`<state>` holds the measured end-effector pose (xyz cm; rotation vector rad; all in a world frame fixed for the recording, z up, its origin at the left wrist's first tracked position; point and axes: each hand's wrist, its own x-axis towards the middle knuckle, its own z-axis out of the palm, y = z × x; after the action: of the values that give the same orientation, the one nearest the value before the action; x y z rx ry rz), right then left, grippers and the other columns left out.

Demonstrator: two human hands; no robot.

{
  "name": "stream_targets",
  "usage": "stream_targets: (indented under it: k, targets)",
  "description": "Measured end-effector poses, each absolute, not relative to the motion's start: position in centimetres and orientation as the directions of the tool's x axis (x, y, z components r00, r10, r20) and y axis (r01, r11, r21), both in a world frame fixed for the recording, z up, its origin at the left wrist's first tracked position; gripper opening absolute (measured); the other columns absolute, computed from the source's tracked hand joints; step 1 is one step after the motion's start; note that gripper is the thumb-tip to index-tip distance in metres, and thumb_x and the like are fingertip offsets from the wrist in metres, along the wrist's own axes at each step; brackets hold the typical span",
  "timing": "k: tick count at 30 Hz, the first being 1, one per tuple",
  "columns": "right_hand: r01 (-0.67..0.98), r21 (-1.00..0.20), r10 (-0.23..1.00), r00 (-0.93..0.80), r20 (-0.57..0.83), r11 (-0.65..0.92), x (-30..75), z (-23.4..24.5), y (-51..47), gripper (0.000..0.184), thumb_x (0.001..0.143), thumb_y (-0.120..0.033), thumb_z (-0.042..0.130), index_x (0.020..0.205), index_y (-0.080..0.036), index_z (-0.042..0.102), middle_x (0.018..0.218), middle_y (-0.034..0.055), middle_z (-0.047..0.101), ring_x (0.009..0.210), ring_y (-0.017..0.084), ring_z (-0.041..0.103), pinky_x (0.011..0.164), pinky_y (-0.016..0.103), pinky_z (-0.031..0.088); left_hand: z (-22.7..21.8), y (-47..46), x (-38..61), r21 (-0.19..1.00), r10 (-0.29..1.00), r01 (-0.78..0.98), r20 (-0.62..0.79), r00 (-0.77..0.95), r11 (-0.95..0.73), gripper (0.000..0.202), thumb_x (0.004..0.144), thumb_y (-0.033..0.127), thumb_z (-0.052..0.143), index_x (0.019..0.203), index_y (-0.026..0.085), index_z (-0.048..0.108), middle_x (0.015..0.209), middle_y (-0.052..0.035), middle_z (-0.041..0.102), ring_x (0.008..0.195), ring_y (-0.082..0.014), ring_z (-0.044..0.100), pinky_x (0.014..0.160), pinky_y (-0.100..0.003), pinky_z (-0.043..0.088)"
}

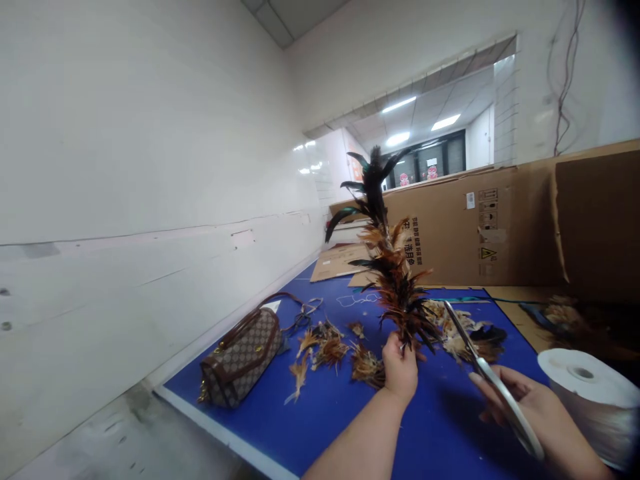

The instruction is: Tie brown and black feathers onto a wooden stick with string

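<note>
My left hand [401,370] is closed round the lower end of a feather duster [395,267], which stands upright above the table. Dark, green-sheened feathers form its top, tan ones its middle, and reddish-brown ones its lower part. In my right hand [525,403] is a pair of scissors [483,367], the metal blades pointing up and left toward the duster's lower feathers, apart from my left hand. Loose brown feathers [330,347] lie to the left of my left hand, and a bundle of tan feathers [367,367] lies right beside it. More pale and dark feathers [463,333] are behind the scissors.
A brown patterned handbag [243,357] sits at the left of the blue table [280,433]. At the right stands a large white spool [590,393]. Cardboard [450,233] walls off the back, and a white wall [125,233] runs along the left.
</note>
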<state>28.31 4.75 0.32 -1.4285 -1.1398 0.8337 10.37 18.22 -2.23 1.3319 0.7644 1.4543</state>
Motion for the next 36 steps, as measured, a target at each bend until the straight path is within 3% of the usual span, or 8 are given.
stream_targets:
  k: [7,10,13,18,25,29,33,36]
  targets:
    - [0.061,-0.997,0.967,0.246,0.06,0.046,26.6,1.8,4.0,0.041,0.065,-0.053,0.088,0.069,-0.021,0.062,0.053,-0.0041,0.049,0.048,0.014,0.049,0.058,0.034,0.06,-2.4,18.3,10.4,0.91,0.919,-0.223,0.379,0.107,-0.35,0.033,0.09,0.049,0.067,0.096,0.017,0.06,0.077,-0.0028,0.07,0.06,-0.0161,0.068,0.059,-0.026,0.05]
    - [0.014,-0.998,0.972,0.229,0.059,0.057,26.2,2.1,3.8,0.043,0.064,-0.054,0.09,0.071,-0.021,0.064,0.053,-0.0048,0.048,0.048,0.013,0.048,0.062,0.036,0.061,-2.2,18.0,10.4,0.914,0.921,-0.229,0.369,0.124,-0.335,0.032,0.086,0.046,0.071,0.094,0.017,0.06,0.079,-0.0048,0.072,0.06,-0.0162,0.067,0.06,-0.027,0.052]
    - [0.02,-0.991,0.971,0.198,0.133,0.132,26.1,2.4,3.4,0.041,0.071,-0.055,0.086,0.073,-0.02,0.064,0.058,-0.0041,0.05,0.053,0.013,0.05,0.069,0.035,0.062,-1.7,17.5,10.3,0.906,0.911,-0.247,0.386,0.144,-0.345,0.03,0.085,0.045,0.072,0.092,0.017,0.062,0.08,-0.0057,0.072,0.061,-0.0168,0.066,0.063,-0.03,0.055]
    - [0.098,-0.965,0.937,0.234,0.261,0.244,26.5,2.8,2.7,0.043,0.084,-0.06,0.075,0.093,-0.019,0.072,0.064,0.0003,0.059,0.064,0.018,0.061,0.074,0.032,0.059,-0.8,16.6,10.0,0.898,0.876,-0.182,0.434,0.21,-0.401,0.028,0.083,0.043,0.073,0.088,0.016,0.066,0.08,-0.01,0.072,0.073,-0.0218,0.069,0.067,-0.032,0.056]
    - [0.186,-0.95,0.909,0.294,0.297,0.25,26.5,3.1,2.0,0.051,0.079,-0.061,0.079,0.106,-0.018,0.073,0.071,0.0037,0.069,0.068,0.022,0.066,0.063,0.031,0.056,-1.0,15.8,10.0,0.913,0.824,-0.189,0.407,0.393,-0.361,0.031,0.087,0.047,0.071,0.091,0.016,0.067,0.078,-0.009,0.073,0.07,-0.0206,0.069,0.073,-0.035,0.059]
    - [0.194,-0.944,0.9,0.3,0.316,0.267,26.0,3.4,1.9,0.048,0.083,-0.061,0.075,0.104,-0.017,0.072,0.071,0.0032,0.069,0.064,0.02,0.064,0.06,0.029,0.053,-1.1,15.6,9.9,0.929,0.802,-0.177,0.369,0.471,-0.323,0.039,0.089,0.056,0.068,0.095,0.017,0.065,0.083,-0.0113,0.075,0.071,-0.0218,0.072,0.077,-0.038,0.061]
    - [0.175,-0.946,0.901,0.3,0.315,0.272,25.9,3.5,1.9,0.046,0.085,-0.06,0.073,0.102,-0.017,0.07,0.07,0.0029,0.066,0.066,0.02,0.065,0.063,0.03,0.055,-1.4,15.6,9.9,0.937,0.794,-0.152,0.348,0.498,-0.315,0.044,0.088,0.062,0.067,0.094,0.019,0.068,0.08,-0.0121,0.076,0.068,-0.0239,0.074,0.078,-0.043,0.063]
    - [0.126,-0.956,0.906,0.307,0.29,0.263,25.9,3.3,2.0,0.045,0.083,-0.057,0.077,0.102,-0.017,0.07,0.072,0.0019,0.064,0.065,0.019,0.063,0.066,0.032,0.058,-1.6,15.6,9.7,0.923,0.837,-0.115,0.383,0.39,-0.368,0.034,0.089,0.056,0.068,0.082,0.023,0.072,0.069,-0.0104,0.073,0.071,-0.0269,0.074,0.08,-0.046,0.063]
